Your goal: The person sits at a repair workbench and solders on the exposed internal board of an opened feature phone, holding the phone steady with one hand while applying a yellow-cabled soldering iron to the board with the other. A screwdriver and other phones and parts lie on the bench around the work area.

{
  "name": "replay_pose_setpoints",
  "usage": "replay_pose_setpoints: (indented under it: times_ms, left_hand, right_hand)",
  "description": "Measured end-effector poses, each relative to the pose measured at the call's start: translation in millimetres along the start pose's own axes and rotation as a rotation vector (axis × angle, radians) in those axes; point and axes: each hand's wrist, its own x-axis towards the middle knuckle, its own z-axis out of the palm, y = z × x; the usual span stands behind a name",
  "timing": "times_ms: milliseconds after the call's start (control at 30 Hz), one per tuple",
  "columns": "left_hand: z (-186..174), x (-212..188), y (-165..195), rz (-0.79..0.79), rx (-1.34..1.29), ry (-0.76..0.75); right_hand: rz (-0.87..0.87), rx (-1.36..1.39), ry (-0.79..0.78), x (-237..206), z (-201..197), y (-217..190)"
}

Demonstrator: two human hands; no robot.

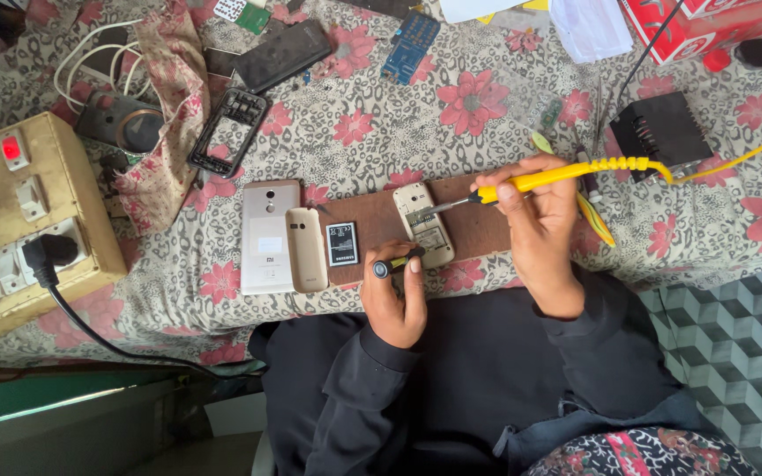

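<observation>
Head view: where the tool's metal tip meets the opened phone (425, 226) is too small to make out, and the left hand (396, 295) covers the phone's near edge. That phone lies on a brown board (478, 225), just beyond the left fingers, which are closed on a small black-tipped tool (384, 267). The right hand (540, 225), wrist bent inward, has its fingers wrapped around a yellow-handled soldering iron (566, 174), pointing at the phone. A battery (342, 244) lies just beside the left fingers.

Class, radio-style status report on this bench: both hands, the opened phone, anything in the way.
Right hand grips yellow soldering iron, tip on opened phone. Left hand holds small dark tool beside it. Battery nearby, apart.
</observation>
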Motion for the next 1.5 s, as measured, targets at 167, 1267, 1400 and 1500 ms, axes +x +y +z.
replay_pose_setpoints:
  times_ms: [167, 1267, 1400, 1500]
  left_hand:
    - [0, 1, 0, 0.004, -0.011, -0.001]
    - [0, -3, -8, 0.003, 0.014, 0.0]
    - [-1, -4, -8, -0.008, -0.002, -0.001]
    - [-1, -4, -8, -0.048, -0.007, -0.001]
  right_hand:
    - [-0.009, -0.031, 0.013, 1, -4, -3]
    - [-0.034, -0.064, -0.026, -3, 6, -5]
    - [-0.071, -0.079, -0.033, 0, 2, -6]
    - [-0.054, -0.069, -0.02, 1, 1, -7]
